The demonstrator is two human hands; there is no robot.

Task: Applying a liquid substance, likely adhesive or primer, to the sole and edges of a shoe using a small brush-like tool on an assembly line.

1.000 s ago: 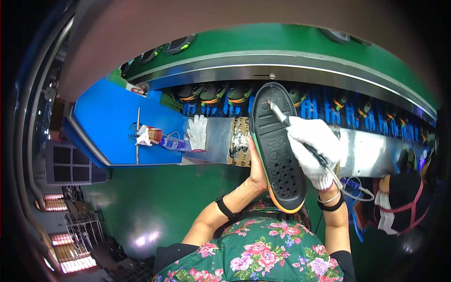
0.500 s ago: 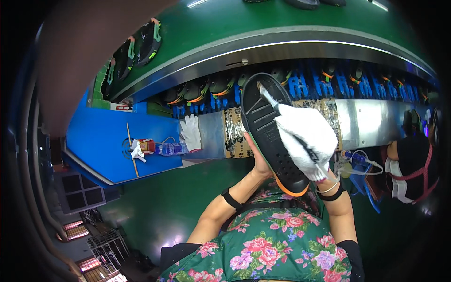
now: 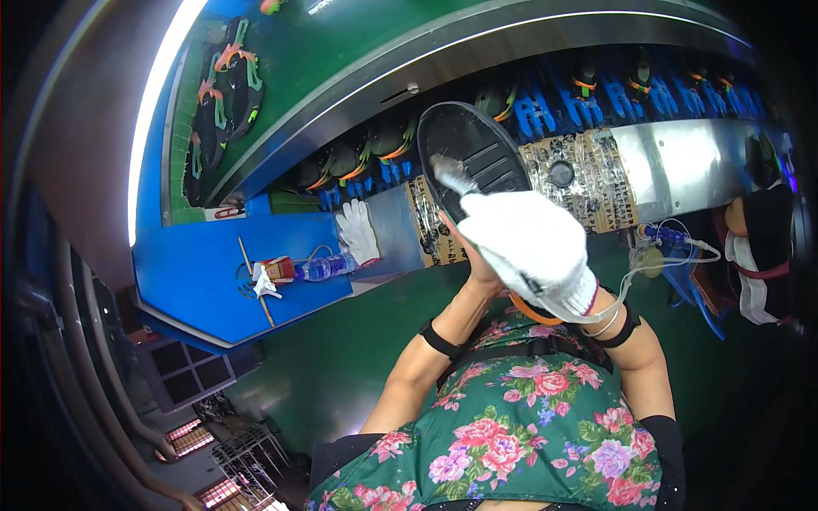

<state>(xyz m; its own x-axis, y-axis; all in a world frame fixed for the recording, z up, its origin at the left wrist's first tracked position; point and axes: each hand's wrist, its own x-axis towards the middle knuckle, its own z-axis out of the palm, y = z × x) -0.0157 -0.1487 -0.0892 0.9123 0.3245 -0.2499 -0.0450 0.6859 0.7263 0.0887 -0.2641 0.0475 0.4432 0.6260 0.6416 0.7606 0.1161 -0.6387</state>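
Observation:
A black shoe sole [image 3: 486, 146] with an orange heel edge is held up in front of me, its grooved face showing. Along its left edge, my bare left hand [image 3: 477, 262] grips it, the fingers partly hidden behind it. A white knit glove covers my right hand [image 3: 535, 243], which is closed round a brush. The brush's pale, splayed bristles [image 3: 453, 175] press on the sole's upper grooved part. The glove hides the brush handle and much of the sole's lower half.
Upper shoe parts stand on blue holders [image 3: 535, 112] behind a metal ledge partly wrapped in taped cardboard [image 3: 581, 183]. On the left are a white glove [image 3: 358, 232], bottle [image 3: 322, 268], red container [image 3: 279, 269] and blue table [image 3: 200, 294]. Another person [image 3: 763, 226] is at right.
The brush has moved down the sole from near its upper end, and its bristles are now splayed. The gloved hand has shifted left and covers more of the sole. The whole view has turned slightly.

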